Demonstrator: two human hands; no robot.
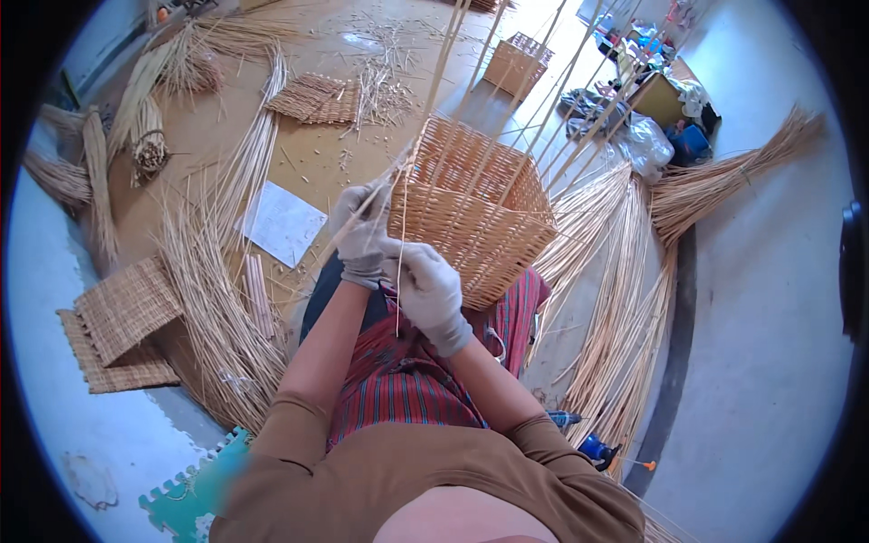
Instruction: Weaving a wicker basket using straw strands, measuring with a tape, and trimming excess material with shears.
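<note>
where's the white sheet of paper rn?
Head view, left of centre: the white sheet of paper lies flat on the brown floor, just left of the gloved left hand, between loose reed bundles and the half-woven basket.

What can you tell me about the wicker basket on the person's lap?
The wicker basket is rectangular, woven from pale tan cane, and looks unfinished: long loose stakes rise from its rim. It lies tilted on the person's lap, over a red striped cloth. The gloved left hand and gloved right hand grip thin strands at its near corner.
</note>
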